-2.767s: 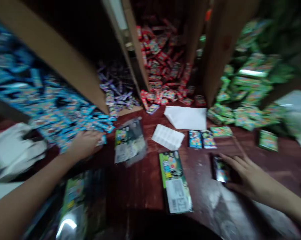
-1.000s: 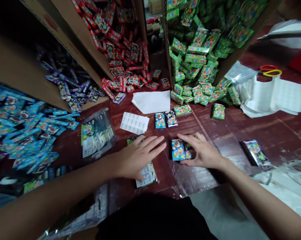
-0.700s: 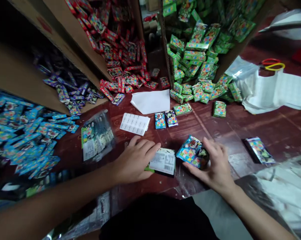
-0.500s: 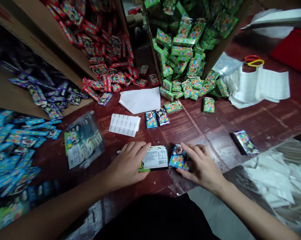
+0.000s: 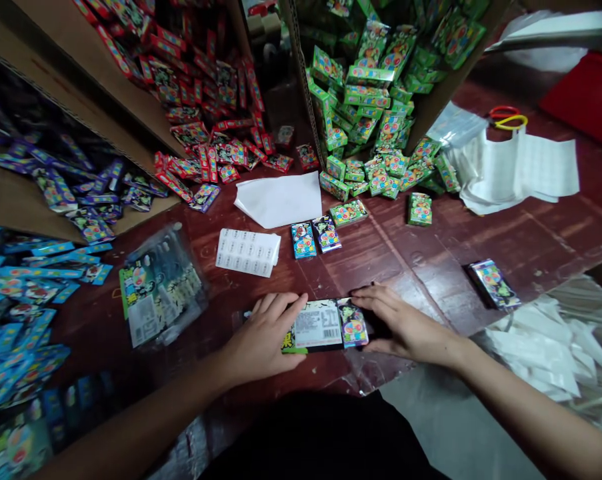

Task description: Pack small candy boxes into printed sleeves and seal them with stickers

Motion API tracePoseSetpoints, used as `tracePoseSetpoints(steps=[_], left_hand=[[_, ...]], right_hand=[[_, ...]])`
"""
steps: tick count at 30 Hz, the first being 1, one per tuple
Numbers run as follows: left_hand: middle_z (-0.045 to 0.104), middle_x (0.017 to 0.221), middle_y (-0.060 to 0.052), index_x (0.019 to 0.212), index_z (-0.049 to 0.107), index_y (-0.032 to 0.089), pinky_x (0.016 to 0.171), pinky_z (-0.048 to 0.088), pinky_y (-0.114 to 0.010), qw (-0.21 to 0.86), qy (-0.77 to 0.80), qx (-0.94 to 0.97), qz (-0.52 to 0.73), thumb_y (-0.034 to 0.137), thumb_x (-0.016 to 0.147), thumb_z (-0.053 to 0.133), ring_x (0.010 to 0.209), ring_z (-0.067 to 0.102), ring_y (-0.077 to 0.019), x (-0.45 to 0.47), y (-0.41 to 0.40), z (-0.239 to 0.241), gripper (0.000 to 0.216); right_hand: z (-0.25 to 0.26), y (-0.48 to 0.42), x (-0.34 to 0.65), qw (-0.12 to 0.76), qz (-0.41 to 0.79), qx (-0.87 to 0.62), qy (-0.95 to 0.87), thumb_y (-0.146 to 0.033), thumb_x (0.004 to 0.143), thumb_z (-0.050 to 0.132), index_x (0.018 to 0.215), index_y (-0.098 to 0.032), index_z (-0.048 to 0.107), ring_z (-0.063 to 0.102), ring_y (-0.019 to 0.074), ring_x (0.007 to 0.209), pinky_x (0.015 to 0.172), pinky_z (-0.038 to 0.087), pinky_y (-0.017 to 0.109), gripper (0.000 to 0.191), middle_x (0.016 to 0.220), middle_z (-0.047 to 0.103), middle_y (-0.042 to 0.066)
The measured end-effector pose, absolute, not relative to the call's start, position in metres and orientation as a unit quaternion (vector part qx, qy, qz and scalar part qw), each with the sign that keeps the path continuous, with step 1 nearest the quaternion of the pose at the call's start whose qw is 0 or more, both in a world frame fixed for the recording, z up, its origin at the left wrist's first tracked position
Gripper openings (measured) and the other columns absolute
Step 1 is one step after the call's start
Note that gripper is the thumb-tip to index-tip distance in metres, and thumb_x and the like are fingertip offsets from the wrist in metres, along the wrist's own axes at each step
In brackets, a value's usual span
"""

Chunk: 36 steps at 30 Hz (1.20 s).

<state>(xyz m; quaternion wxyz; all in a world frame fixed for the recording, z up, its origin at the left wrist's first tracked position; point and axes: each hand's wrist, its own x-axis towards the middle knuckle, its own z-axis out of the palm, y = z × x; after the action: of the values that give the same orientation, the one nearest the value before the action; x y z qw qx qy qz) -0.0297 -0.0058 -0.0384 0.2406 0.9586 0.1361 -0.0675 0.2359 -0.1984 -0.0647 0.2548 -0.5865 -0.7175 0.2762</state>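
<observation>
The left hand [image 5: 265,337] lies over a flat packet [image 5: 318,327], its fingers close together along the far edge and its thumb at the near edge, pinning it to the table [image 5: 411,247]. The right hand [image 5: 398,327] pinches a small purple box [image 5: 355,325] by its 2 ends, fingers beyond, thumb nearer the body. The box sits between the 2 hands, against the packet's right end; whether any of it is inside cannot be told.

Work looks partway along: packet and box are lined up, but the box's face is in plain sight and both hands are on the job.

Just past the fingertips lie more boxes, loose and apart from the packet: a blue box [image 5: 303,240], a dark box [image 5: 327,233] and a green box [image 5: 348,212]. These seem unhandled so far. Left of them are a sticker sheet [image 5: 248,252] and a white paper [image 5: 281,200].

Left of the left fingers is a bagged pack [image 5: 155,293]. Well right of the right fingers, a single box [image 5: 494,285] lies near the table's edge.

Farthest out, a red pile [image 5: 211,133] and a green pile [image 5: 375,113] spill from cartons, leaving plenty unpacked.
</observation>
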Motion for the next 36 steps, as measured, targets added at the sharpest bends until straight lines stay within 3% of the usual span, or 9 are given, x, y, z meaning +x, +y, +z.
tracePoseSetpoints(steps=[7, 10, 13, 17, 21, 26, 30, 33, 36], left_hand=[[0.049, 0.142, -0.012, 0.154, 0.033, 0.023, 0.11, 0.038, -0.05, 0.27, 0.19, 0.941, -0.076, 0.037, 0.066, 0.079, 0.127, 0.045, -0.0342, -0.033, -0.019, -0.033, 0.1], [0.052, 0.141, -0.013, 0.153, 0.035, 0.022, 0.108, 0.039, -0.051, 0.27, 0.177, 0.943, -0.086, 0.05, 0.064, 0.081, 0.124, 0.047, -0.0347, -0.033, -0.013, -0.028, 0.104], [0.051, 0.145, -0.012, 0.149, 0.042, 0.023, 0.111, 0.037, -0.052, 0.228, 0.154, 0.961, -0.04, 0.063, 0.074, 0.073, 0.128, 0.047, -0.0346, -0.023, 0.034, -0.008, 0.091], [0.056, 0.142, -0.01, 0.138, 0.054, 0.021, 0.116, 0.033, -0.041, 0.059, 0.352, 0.932, 0.07, 0.041, 0.098, 0.051, 0.134, 0.047, -0.026, 0.013, 0.159, 0.027, 0.045], [0.059, 0.135, -0.02, 0.136, 0.053, 0.011, 0.106, 0.041, -0.042, -0.017, 0.506, 0.86, 0.057, 0.038, 0.092, 0.061, 0.127, 0.055, -0.0319, 0.052, 0.261, 0.044, 0.053], [0.071, 0.101, -0.025, 0.114, 0.063, 0.002, 0.085, 0.05, -0.045, 0.006, 0.557, 0.83, 0.031, 0.029, 0.089, 0.062, 0.097, 0.068, -0.0375, 0.066, 0.286, 0.051, 0.037], [0.067, 0.114, -0.019, 0.14, 0.047, 0.005, 0.092, 0.047, -0.051, -0.009, 0.53, 0.842, 0.1, 0.033, 0.097, 0.052, 0.106, 0.063, -0.0379, 0.053, 0.273, 0.064, 0.052], [0.066, 0.117, -0.006, 0.145, 0.047, 0.017, 0.097, 0.048, -0.045, 0.127, 0.443, 0.865, 0.196, 0.03, 0.094, 0.053, 0.1, 0.064, -0.0255, 0.056, 0.217, 0.063, 0.053], [0.067, 0.111, -0.008, 0.146, 0.046, 0.016, 0.081, 0.057, -0.036, 0.461, 0.338, 0.804, 0.165, 0.031, 0.088, 0.058, 0.083, 0.068, -0.0178, 0.07, 0.118, 0.041, 0.062]], right_hand=[[-0.077, -0.184, 0.218, 0.245, 0.224, -0.63, -0.702, -0.064, 0.079, 0.072, 0.128, -0.024, 0.057, 0.05, 0.0356, 0.134, 0.118, 0.027, 0.065, 0.065, 0.14, 0.054, 0.016], [-0.081, -0.184, 0.221, 0.209, 0.198, -0.607, -0.741, -0.064, 0.079, 0.072, 0.131, -0.031, 0.058, 0.048, 0.0385, 0.135, 0.117, 0.021, 0.072, 0.064, 0.145, 0.052, 0.013], [-0.079, -0.174, 0.247, 0.215, 0.15, -0.62, -0.739, -0.06, 0.083, 0.071, 0.144, -0.031, 0.047, 0.044, 0.0389, 0.137, 0.112, 0.035, 0.065, 0.072, 0.15, 0.046, 0.014], [-0.078, -0.134, 0.302, 0.254, 0.011, -0.7, -0.667, -0.055, 0.091, 0.062, 0.145, -0.024, 0.047, 0.053, 0.036, 0.126, 0.103, 0.046, 0.054, 0.063, 0.138, 0.055, 0.017], [-0.08, -0.082, 0.331, 0.211, -0.049, -0.71, -0.67, -0.054, 0.092, 0.06, 0.145, -0.023, 0.048, 0.055, 0.0354, 0.122, 0.101, 0.047, 0.053, 0.063, 0.139, 0.056, 0.016], [-0.074, -0.069, 0.332, 0.179, -0.014, -0.721, -0.669, -0.039, 0.098, 0.054, 0.131, -0.024, 0.061, 0.06, 0.0318, 0.111, 0.092, 0.052, 0.051, 0.037, 0.121, 0.067, 0.013], [-0.07, -0.08, 0.338, 0.174, 0.004, -0.744, -0.645, -0.048, 0.095, 0.06, 0.137, -0.023, 0.056, 0.059, 0.0314, 0.111, 0.094, 0.052, 0.05, 0.05, 0.126, 0.064, 0.014], [-0.064, -0.069, 0.336, 0.178, 0.024, -0.739, -0.65, -0.047, 0.094, 0.061, 0.145, -0.019, 0.048, 0.053, 0.0324, 0.125, 0.104, 0.046, 0.05, 0.06, 0.144, 0.054, 0.015], [-0.054, -0.06, 0.331, 0.175, 0.056, -0.725, -0.664, -0.04, 0.097, 0.058, 0.143, -0.018, 0.051, 0.054, 0.0314, 0.126, 0.107, 0.043, 0.048, 0.052, 0.14, 0.06, 0.014]])
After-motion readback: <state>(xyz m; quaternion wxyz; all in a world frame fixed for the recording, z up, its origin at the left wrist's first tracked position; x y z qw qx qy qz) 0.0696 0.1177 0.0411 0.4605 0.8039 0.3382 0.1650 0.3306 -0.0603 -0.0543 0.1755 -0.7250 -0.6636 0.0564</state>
